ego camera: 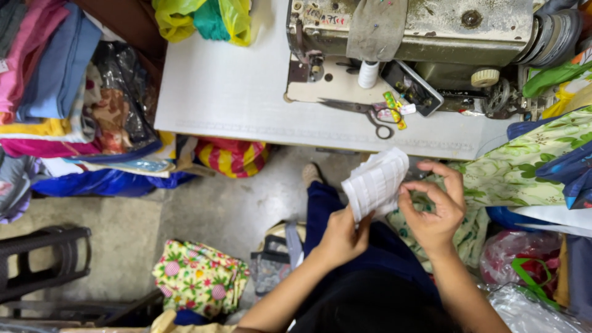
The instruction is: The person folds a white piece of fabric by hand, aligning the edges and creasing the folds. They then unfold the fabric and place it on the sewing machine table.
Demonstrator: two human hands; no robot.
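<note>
The left hand (341,237) is gripping the white cloth (376,183) from below; the right hand (435,206) is pinching its right edge. The left fingertips are hiding behind it.

one head-worn camera looks steeply down, close over the lap and sewing table (234,92).
</note>
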